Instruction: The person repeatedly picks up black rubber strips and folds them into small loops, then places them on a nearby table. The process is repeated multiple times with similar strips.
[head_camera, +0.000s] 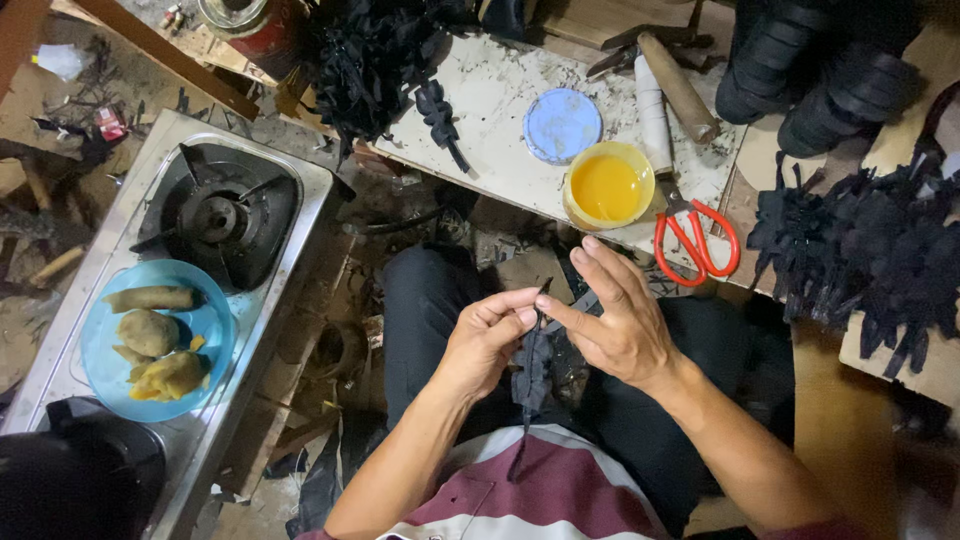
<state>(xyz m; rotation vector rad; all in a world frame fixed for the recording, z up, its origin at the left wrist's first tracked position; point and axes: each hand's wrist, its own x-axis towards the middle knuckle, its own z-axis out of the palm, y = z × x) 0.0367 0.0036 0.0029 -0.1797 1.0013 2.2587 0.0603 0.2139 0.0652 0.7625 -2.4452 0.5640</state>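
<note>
Both my hands meet over my lap, pinching the top of a dark strip of cut material (531, 375) that hangs down toward my striped shirt. My left hand (487, 338) grips the strip between thumb and fingertips. The fingertips of my right hand (612, 316) touch the same upper end, with the other fingers spread. A yellow tub of glue (607, 187) stands on the worn white work board (500, 110) just beyond my hands, and red-handled scissors (697, 240) lie at the board's near edge.
A blue lid (561, 125) and rolled tools (664, 95) lie on the board. Piles of black cut pieces sit at the back (375, 55) and right (870, 250). On the left, a gas stove (215, 215) carries a blue bowl of food (150, 340).
</note>
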